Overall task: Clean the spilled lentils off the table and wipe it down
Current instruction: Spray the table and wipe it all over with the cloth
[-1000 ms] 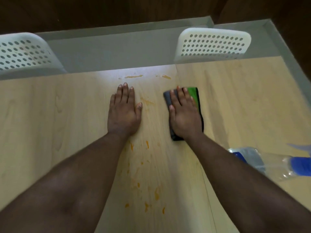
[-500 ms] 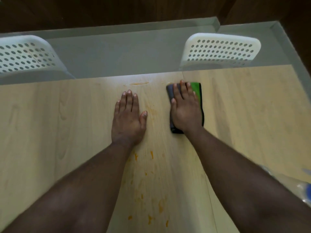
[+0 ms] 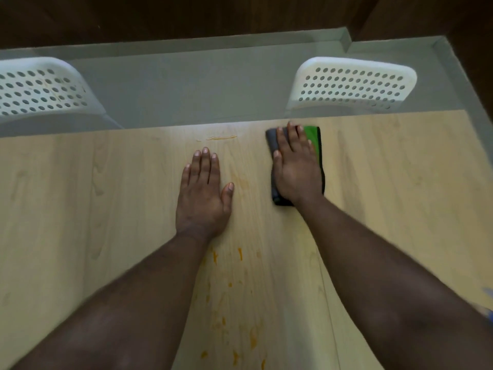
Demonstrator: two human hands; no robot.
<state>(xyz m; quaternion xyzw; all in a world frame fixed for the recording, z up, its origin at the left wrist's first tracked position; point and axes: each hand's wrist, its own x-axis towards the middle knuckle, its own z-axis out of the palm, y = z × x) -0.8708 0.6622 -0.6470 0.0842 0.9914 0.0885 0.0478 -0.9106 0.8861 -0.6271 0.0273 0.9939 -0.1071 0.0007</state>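
Two hands lie flat on the table (image 3: 400,166) in the head view, the only view given. The right hand (image 3: 297,170) presses a folded grey-and-green cloth (image 3: 312,137) with straight fingers close together, the cloth reaching almost to the far edge. The left hand (image 3: 204,194) rests palm down just left of it, fingers straight and thumb spread, holding nothing and seemingly bracing the person.

The step in hand looks like the wipe-down: no whole lentils can be made out, only orange smears (image 3: 240,253) and flecks scattered between the forearms toward the near edge, a faint stain (image 3: 240,180) between the two hands, and a thin orange streak (image 3: 221,137) close to the far edge, left of the cloth. Much remains to be wiped.

The next move probably calls for drawing the cloth leftward over the streak, then back toward the body across the smears, with firm pressure since the marks look dried or sticky. The left hand and forearm lie over part of that patch and would need to lift.

Beyond the table stand two white perforated chair backs, left (image 3: 40,89) and right (image 3: 352,85), clear of the wiping. A blue object (image 3: 489,303) shows at the right edge, too cropped to identify.
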